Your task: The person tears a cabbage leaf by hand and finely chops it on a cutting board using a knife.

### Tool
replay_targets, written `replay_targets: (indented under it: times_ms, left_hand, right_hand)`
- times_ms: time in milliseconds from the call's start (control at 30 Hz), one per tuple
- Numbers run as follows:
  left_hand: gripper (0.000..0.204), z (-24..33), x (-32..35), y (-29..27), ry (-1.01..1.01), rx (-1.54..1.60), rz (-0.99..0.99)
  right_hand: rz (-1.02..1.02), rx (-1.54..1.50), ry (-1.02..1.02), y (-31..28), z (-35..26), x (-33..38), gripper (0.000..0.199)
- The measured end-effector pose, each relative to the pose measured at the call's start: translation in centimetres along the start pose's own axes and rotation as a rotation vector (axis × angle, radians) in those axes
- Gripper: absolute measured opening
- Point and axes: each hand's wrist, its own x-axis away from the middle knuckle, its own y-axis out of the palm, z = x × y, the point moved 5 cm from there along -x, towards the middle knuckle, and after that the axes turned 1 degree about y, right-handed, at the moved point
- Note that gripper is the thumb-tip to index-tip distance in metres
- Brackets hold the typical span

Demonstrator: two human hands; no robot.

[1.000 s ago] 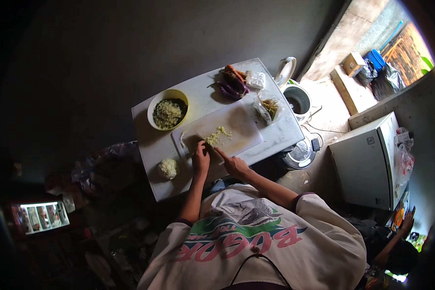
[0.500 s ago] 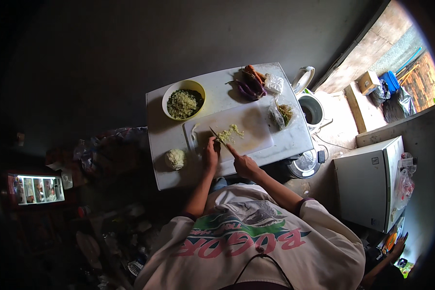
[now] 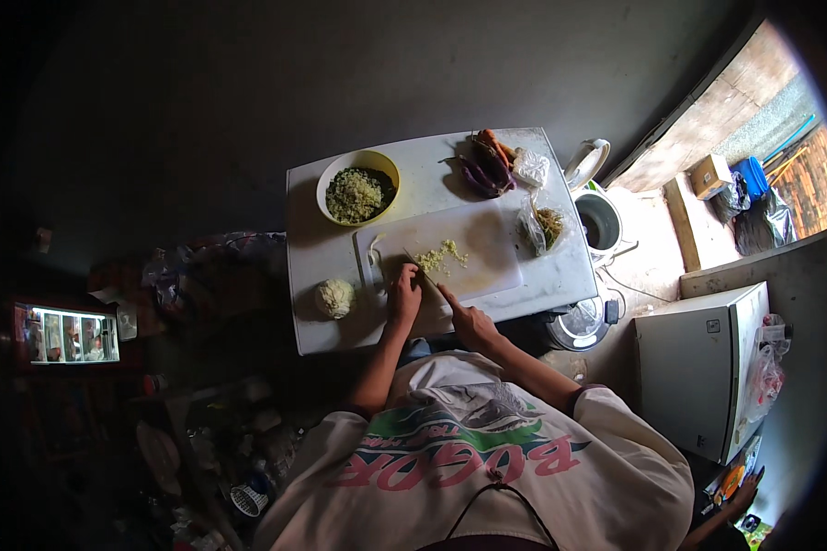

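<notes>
On a white cutting board (image 3: 492, 262) lies a scatter of finely chopped pale vegetable (image 3: 443, 257). My right hand (image 3: 471, 326) is closed round the handle of a knife (image 3: 422, 270), whose blade slants up and left across the board's near side. Close by the blade, my left hand (image 3: 405, 292) has its fingers curled together at the board's near edge; what they pinch is hidden. A pale, round vegetable head (image 3: 335, 298) rests on the table left of that hand. A thin pale strip (image 3: 374, 248) lies on the board's left end.
The white table (image 3: 308, 331) also bears a yellow bowl (image 3: 322, 197) of chopped greens and pale bits, purple eggplants (image 3: 478, 176), carrots (image 3: 494, 145) and a clear bag of greens (image 3: 544, 228). Right of it stand an open rice cooker (image 3: 600, 220) and a white fridge (image 3: 685, 372). Another person's hand (image 3: 747, 493) shows lower right.
The whole view has shifted slightly, so the table sits a little lower and further right. Both hands stay at the board's near edge, with the knife still in the right hand.
</notes>
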Motion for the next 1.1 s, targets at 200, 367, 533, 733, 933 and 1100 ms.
replay_targets:
  times_ms: [200, 367, 533, 733, 933, 1100]
  left_hand:
    - [0.038, -2.9, 0.0, 0.6, 0.048, 0.068, 0.07]
    - [0.037, -1.7, 0.1, 0.9, -0.059, 0.093, 0.019]
    - [0.038, -2.2, 0.5, 0.5, 0.009, 0.068, 0.001]
    - [0.039, -1.3, 0.1, -0.4, -0.085, -0.028, 0.009]
    - [0.041, -0.5, 0.8, -1.0, 0.135, -0.078, -0.051]
    - [0.037, -0.2, 0.3, -1.1, -0.016, -0.075, -0.004]
  right_hand:
    - [0.065, -0.059, -0.106, -1.6, -2.8, -1.2, 0.077]
    - [0.014, 0.017, -0.01, -0.8, -1.0, 0.3, 0.079]
    - [0.048, -0.027, -0.083, -1.7, -2.9, -1.2, 0.08]
    - [0.034, -0.042, -0.097, -0.4, 0.3, -0.5, 0.079]
    - [0.05, -0.094, -0.128, -1.6, -1.3, -1.9, 0.08]
    - [0.016, 0.005, -0.073, -1.1, -1.2, -0.1, 0.08]
